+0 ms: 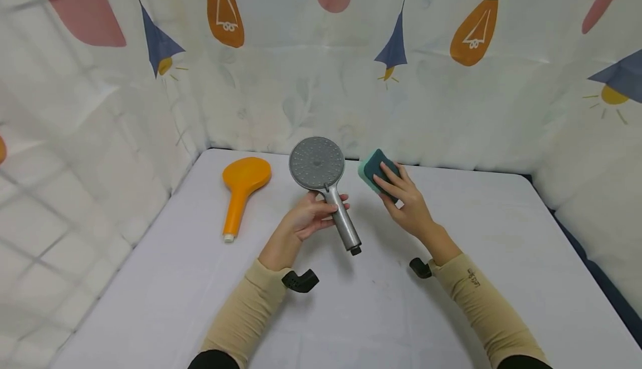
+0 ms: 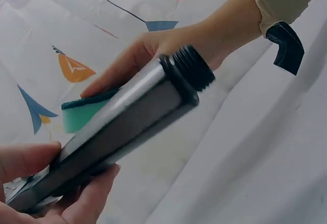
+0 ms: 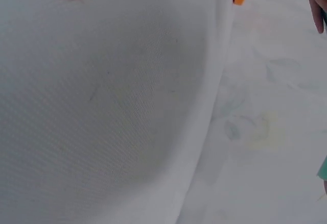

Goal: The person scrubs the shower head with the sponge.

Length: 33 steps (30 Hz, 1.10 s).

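Observation:
In the head view my left hand grips the handle of a silver-grey shower head, its round nozzle face turned up toward the camera. The black threaded end of the handle shows large in the left wrist view. To the right, my right hand holds a green sponge with a darker scouring side, its fingers over the dark face. The sponge stands apart from the shower head. At the edge of the right wrist view only a corner of the sponge appears.
An orange paddle-shaped thing with a pale tip lies on the white-covered table, left of the shower head. Printed fabric hangs behind the table's far edge and along the left side.

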### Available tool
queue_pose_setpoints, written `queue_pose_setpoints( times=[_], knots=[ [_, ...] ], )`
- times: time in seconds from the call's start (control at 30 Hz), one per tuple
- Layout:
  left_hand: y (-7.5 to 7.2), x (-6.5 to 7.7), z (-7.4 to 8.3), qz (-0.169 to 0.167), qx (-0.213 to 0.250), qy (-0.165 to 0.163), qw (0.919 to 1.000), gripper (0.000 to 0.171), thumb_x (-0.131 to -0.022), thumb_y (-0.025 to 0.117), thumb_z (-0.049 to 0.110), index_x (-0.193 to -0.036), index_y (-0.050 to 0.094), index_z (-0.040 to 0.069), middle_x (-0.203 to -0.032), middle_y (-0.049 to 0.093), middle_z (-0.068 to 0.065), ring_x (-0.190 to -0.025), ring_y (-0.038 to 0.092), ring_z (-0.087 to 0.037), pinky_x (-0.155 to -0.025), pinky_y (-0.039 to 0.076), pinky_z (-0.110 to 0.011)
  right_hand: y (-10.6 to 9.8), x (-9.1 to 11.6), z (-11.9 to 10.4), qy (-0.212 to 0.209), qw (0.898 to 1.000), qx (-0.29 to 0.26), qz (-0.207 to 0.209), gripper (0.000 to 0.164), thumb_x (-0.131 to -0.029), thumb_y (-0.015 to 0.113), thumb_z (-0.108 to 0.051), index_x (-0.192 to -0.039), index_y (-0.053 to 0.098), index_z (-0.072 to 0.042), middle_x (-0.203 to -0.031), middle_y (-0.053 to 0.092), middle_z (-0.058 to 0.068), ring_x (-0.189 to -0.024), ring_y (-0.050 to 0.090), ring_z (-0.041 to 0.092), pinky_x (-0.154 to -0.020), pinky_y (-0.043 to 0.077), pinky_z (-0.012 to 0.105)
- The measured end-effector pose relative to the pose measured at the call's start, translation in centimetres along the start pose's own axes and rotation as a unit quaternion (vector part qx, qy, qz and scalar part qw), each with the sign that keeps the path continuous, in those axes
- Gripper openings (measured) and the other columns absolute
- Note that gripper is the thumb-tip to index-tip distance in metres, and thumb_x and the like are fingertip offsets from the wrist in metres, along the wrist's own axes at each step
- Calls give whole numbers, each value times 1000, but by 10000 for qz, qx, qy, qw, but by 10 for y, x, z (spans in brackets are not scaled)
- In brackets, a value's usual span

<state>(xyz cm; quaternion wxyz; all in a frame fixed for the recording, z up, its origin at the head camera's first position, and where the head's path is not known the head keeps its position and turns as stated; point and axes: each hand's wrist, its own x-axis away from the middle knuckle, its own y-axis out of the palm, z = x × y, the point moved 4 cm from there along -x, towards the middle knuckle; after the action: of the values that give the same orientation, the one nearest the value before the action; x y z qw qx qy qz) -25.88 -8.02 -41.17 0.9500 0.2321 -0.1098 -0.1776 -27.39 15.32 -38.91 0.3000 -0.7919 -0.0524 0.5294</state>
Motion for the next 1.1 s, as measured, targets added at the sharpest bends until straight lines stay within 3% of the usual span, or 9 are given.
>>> queue_pose_setpoints(
  times=[0.17, 0.4, 0.6, 0.7, 0.77, 0.87, 0.97, 1.1],
  knots=[
    [-6, -2, 0, 327, 4, 148, 9994, 81, -96, 48, -17, -161, 17, 17, -150, 42, -34, -109, 69, -24, -107, 42, -56, 1, 0, -2, -32, 10000, -76, -15, 50, -78, 76, 18, -126, 69, 7, -140, 54, 30, -140, 37, 55, -105, 37, 69],
    [-8, -4, -2, 540, 73, 327, 9980, 76, -98, 48, -16, -160, 18, 15, -143, 48, -27, -104, 69, -18, -99, 49, -48, 8, 0, -13, -172, 9994, -246, -153, 48, -77, 76, 19, -124, 69, 8, -145, 52, 24, -137, 38, 57, -103, 38, 70],
    [-7, -3, -3, 582, 109, 639, 9962, 92, -94, 49, -23, -163, 9, 23, -153, 38, -22, -115, 65, -30, -104, 44, -57, 17, 0, -24, -380, 9977, -362, -428, 52, -78, 77, 17, -128, 68, 5, -150, 48, 19, -139, 39, 54, -102, 40, 70],
    [-6, -3, -3, 721, 155, 729, 9946, 97, -92, 51, -24, -163, 9, 27, -155, 36, -21, -115, 64, -33, -101, 47, -58, 19, 0, -28, -494, 9967, -402, -508, 54, -77, 76, 18, -129, 68, 4, -149, 50, 23, -140, 37, 53, -103, 38, 70],
    [-6, -4, -2, 868, 261, 760, 9930, 85, -98, 52, -14, -162, 12, 25, -153, 39, -21, -116, 64, -35, -99, 48, -58, 19, 0, -30, -509, 9966, -403, -517, 54, -77, 76, 18, -129, 68, 5, -146, 51, 26, -141, 36, 53, -104, 37, 70],
    [-9, -5, -2, 1078, 610, 762, 9894, 59, -110, 48, 18, -160, 18, 21, -150, 44, -19, -120, 61, -40, -100, 46, -63, 19, -1, -31, -474, 9967, -406, -512, 53, -77, 77, 17, -129, 68, 4, -145, 52, 28, -142, 36, 51, -105, 37, 69],
    [-10, -5, -1, 1093, 929, 821, 9862, 57, -112, 34, 42, -160, 15, 19, -155, 39, -22, -128, 51, -47, -104, 36, -69, 18, -2, -33, -475, 9959, -447, -620, 56, -79, 77, 14, -132, 68, 0, -146, 51, 26, -142, 36, 51, -104, 38, 70],
    [-10, -6, 0, 1020, 974, 954, 9854, 57, -113, 27, 40, -163, 10, 19, -160, 31, -24, -134, 42, -48, -106, 31, -72, 20, 0, -36, -371, 9941, -459, -908, 58, -82, 77, 10, -137, 66, -6, -149, 51, 21, -143, 36, 50, -104, 38, 70]
  ],
)
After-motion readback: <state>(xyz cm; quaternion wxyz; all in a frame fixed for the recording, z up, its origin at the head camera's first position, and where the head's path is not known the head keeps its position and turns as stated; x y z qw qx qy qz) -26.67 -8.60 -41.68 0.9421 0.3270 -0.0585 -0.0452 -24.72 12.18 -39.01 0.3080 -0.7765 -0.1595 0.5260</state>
